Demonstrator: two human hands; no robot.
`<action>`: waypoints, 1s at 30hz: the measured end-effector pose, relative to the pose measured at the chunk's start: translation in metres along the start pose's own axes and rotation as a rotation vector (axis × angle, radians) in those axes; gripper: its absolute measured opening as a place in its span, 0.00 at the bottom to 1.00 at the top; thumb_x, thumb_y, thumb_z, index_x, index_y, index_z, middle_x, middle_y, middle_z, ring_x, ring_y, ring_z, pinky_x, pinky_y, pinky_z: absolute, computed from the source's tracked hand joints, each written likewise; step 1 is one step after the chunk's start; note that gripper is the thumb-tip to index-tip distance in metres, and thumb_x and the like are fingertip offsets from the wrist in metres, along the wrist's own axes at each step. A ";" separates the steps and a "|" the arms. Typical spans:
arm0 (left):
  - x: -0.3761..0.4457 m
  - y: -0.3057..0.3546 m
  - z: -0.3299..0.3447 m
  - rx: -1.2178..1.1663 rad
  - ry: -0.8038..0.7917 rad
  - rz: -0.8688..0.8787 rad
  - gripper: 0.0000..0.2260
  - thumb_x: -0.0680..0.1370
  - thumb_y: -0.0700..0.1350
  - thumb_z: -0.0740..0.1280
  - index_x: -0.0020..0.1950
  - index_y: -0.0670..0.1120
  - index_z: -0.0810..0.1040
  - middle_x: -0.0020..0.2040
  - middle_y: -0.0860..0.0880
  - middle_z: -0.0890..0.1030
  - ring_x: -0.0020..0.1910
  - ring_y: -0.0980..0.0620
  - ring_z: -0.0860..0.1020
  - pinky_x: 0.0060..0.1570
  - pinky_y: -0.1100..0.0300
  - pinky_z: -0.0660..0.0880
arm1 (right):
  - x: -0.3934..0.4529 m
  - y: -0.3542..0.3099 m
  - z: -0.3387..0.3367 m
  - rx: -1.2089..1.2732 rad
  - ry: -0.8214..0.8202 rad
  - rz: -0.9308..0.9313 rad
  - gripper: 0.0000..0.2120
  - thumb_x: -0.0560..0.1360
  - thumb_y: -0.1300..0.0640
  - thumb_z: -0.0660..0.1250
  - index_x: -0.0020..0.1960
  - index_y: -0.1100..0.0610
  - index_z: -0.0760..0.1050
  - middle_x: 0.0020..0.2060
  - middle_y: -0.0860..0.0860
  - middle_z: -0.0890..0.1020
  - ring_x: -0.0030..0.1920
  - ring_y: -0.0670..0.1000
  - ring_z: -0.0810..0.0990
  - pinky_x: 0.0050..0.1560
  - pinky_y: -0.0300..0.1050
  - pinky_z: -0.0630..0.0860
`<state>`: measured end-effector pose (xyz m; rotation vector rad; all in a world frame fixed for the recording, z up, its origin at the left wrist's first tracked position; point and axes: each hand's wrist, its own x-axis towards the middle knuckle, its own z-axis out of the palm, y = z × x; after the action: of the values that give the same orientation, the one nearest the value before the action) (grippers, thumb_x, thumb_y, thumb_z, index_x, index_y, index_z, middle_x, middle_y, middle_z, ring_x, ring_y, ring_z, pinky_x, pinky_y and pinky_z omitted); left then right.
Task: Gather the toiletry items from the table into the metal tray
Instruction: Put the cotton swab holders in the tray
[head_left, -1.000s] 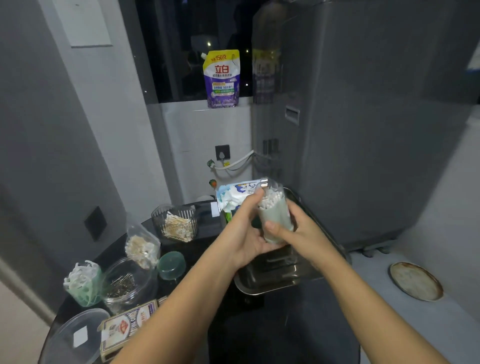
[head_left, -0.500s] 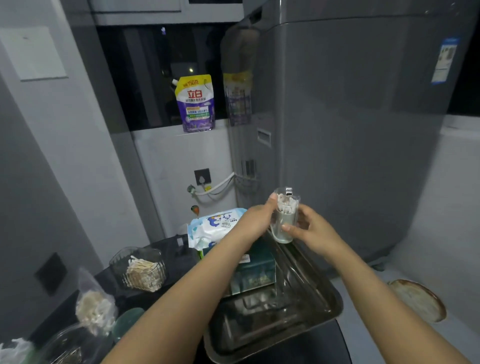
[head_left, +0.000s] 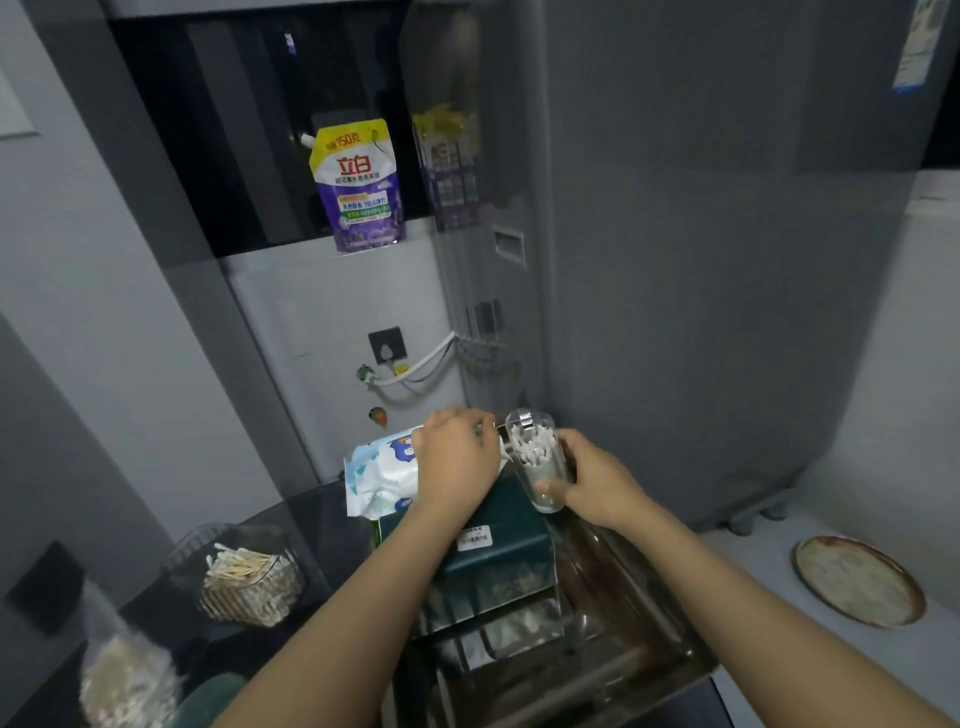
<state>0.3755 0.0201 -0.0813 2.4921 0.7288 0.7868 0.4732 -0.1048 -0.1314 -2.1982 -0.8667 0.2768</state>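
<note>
A clear plastic container of white cotton swabs (head_left: 537, 464) is held upright in my right hand (head_left: 597, 480), above the far end of the metal tray (head_left: 675, 667). My left hand (head_left: 457, 465) lies palm down on a white and blue wet-wipes pack (head_left: 376, 475), its fingertips close to the container's top. Whether those fingers grip anything is hidden. A dark green box (head_left: 498, 564) stands in the tray under my left forearm, with the wipes pack behind it.
On the dark table at the left are a clear basket of wooden-stick swabs (head_left: 244, 577), a plastic bag (head_left: 124, 680) and a green lid (head_left: 208, 701). A grey washing machine (head_left: 675, 260) rises behind the tray. A round plate (head_left: 857, 579) lies at the right. A detergent pouch (head_left: 358, 187) sits on the ledge.
Both hands carried the swab container away from me, over the tray's far end. My left hand has come off the container and now rests on the wipes pack. The view tilted upward.
</note>
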 end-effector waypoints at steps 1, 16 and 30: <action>0.000 -0.003 -0.001 0.057 -0.019 -0.005 0.13 0.79 0.44 0.59 0.58 0.46 0.80 0.59 0.47 0.79 0.61 0.45 0.71 0.61 0.53 0.61 | 0.002 0.001 0.001 -0.025 -0.004 0.001 0.31 0.70 0.47 0.70 0.69 0.49 0.62 0.63 0.51 0.76 0.64 0.55 0.73 0.66 0.51 0.67; -0.004 -0.027 0.009 0.198 -0.113 -0.018 0.18 0.81 0.50 0.56 0.70 0.49 0.69 0.73 0.47 0.66 0.72 0.47 0.62 0.71 0.54 0.52 | 0.037 -0.004 0.023 -0.107 0.093 0.118 0.34 0.70 0.45 0.70 0.72 0.44 0.60 0.63 0.55 0.69 0.64 0.59 0.66 0.65 0.49 0.64; -0.006 -0.029 0.009 0.183 -0.099 0.005 0.19 0.81 0.51 0.56 0.70 0.49 0.70 0.73 0.46 0.67 0.72 0.47 0.62 0.71 0.54 0.53 | 0.033 0.003 0.024 0.053 0.080 0.079 0.37 0.70 0.47 0.70 0.74 0.45 0.58 0.63 0.55 0.71 0.64 0.54 0.70 0.66 0.47 0.67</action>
<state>0.3669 0.0365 -0.1056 2.6752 0.7912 0.6174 0.4888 -0.0713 -0.1484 -2.1819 -0.7218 0.2461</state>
